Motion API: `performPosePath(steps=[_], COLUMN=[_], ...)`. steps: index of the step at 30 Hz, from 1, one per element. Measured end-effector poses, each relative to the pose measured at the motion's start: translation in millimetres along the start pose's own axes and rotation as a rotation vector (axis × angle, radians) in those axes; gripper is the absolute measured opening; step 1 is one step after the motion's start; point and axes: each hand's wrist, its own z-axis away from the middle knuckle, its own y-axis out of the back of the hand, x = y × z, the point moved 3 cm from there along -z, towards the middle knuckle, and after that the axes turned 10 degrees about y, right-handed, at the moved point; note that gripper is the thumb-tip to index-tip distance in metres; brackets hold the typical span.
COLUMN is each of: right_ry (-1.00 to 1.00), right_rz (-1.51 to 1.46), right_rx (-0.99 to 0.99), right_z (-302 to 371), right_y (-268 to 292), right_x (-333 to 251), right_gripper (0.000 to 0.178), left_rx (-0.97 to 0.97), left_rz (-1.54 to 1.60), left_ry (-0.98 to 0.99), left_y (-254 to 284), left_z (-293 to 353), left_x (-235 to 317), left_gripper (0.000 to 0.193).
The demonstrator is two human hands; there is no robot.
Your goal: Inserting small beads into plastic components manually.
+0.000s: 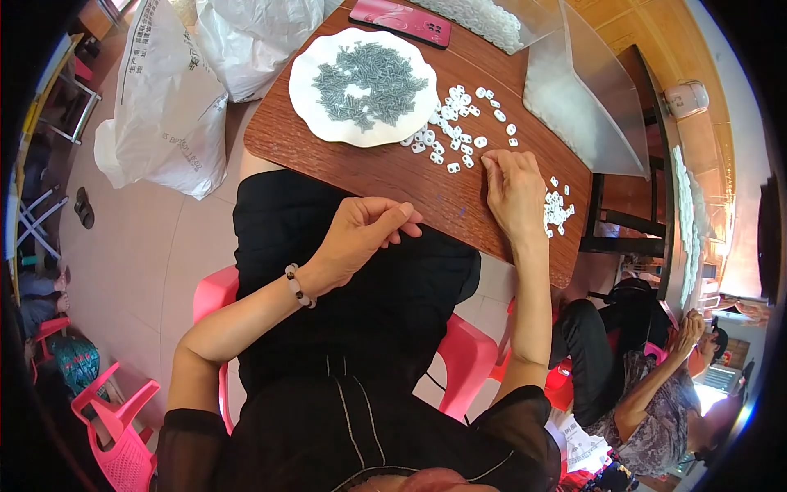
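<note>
My left hand [370, 235] is held over my lap at the near table edge, its fingers curled and the thumb against them. Whatever is in it, if anything, is hidden. Above the wooden table [361, 168], my right hand [514, 187] has its fingers pinched close to loose white plastic pieces [453, 167], small ovals with two holes each. I cannot make out what lies between its fingertips. Many small grey screws [369, 86] lie on a white scalloped plate [302, 94], left of the loose pieces. Another pile of white pieces [557, 217] sits right of my right wrist.
A pink phone [402, 22] lies at the far edge. Clear-walled bins [574, 102] heaped with white pieces stand along the back right. White sacks [168, 115] rest on the floor at left. Pink chairs [119, 418] and a seated person [652, 410] are nearby.
</note>
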Motion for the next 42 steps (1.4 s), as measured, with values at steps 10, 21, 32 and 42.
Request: performPosePath(steps=[10,21,32,42], right_ry=[-0.325,-0.309,-0.273,0.132], right_rz=[-0.904,-1.089,-1.037,-0.809], right_rx=[0.047,-0.005,0.051,0.079], right_z=[20,34,39,31], right_y=[-6,-14,-16,0], right_x=[-24,-78,-78,-82], right_gripper=[0.016,0.01,0.017,0.025], left_rx=[0.054,0.123,0.131,-0.088], left_rz=[-0.021,-0.14,-0.172,0.072], left_ry=[-0.089,-0.222,-0.201,0.095], left_y=[-5,-4,-1,-4], left_z=[5,7,3,6], left_x=[8,8,6,3], left_gripper=[0.02,0.018,0.019,0.02])
